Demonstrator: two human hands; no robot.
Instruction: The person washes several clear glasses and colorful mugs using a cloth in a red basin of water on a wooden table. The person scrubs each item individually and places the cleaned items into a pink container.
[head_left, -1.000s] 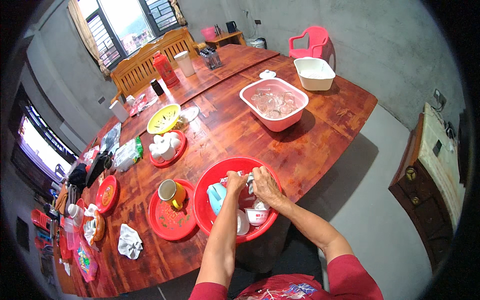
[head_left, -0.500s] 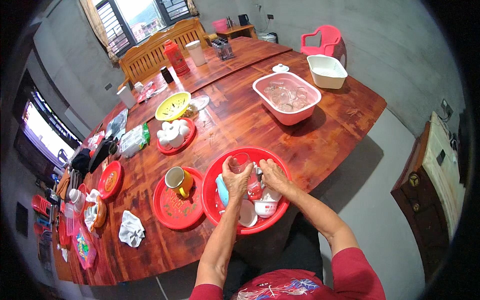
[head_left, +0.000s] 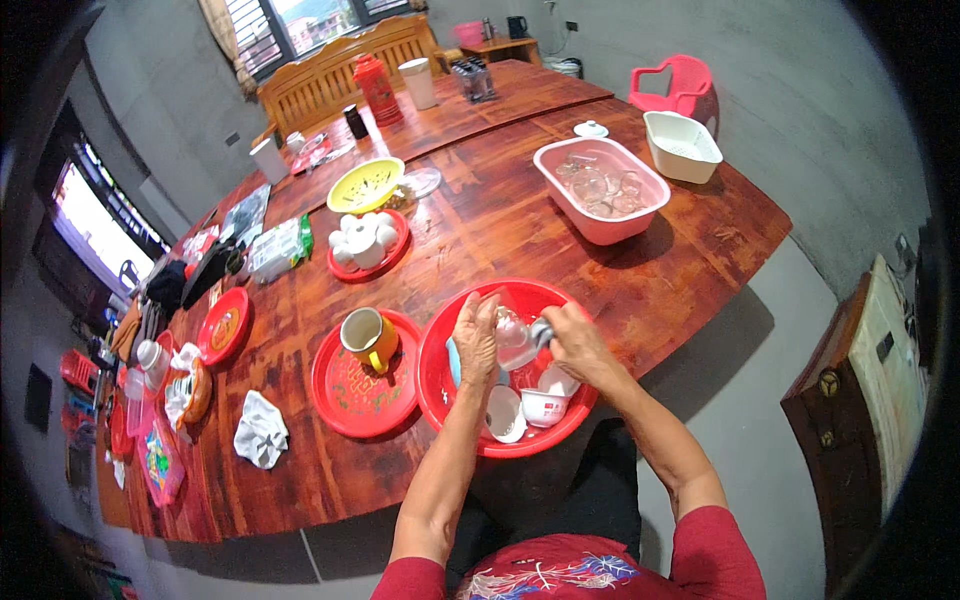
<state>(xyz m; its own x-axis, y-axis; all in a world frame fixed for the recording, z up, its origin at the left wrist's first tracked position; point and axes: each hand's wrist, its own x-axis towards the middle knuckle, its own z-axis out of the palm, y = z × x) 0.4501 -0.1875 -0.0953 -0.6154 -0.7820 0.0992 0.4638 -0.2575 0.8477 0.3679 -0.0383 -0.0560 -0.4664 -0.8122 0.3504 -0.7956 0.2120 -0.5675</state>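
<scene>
My left hand (head_left: 478, 338) is shut on a clear glass (head_left: 513, 338), held tilted over a red round basin (head_left: 437, 392) at the table's near edge. My right hand (head_left: 578, 348) presses a small grey scrubber (head_left: 541, 331) against the glass's mouth. Two white bowls (head_left: 545, 406) and a blue item (head_left: 453, 361) lie in the basin below my hands.
Left of the basin, a yellow mug (head_left: 366, 337) stands on a red plate (head_left: 345, 402), with a white cloth (head_left: 260, 430) beyond. Farther back are a pink basin (head_left: 640, 222) of glassware, a white basin (head_left: 684, 147), a yellow colander (head_left: 366, 186) and a red tray (head_left: 392, 256) of white teaware.
Both hands stay over the red basin. The glass has come up out of the basin between them, and my right hand now works at its mouth. My head has shifted slightly.
</scene>
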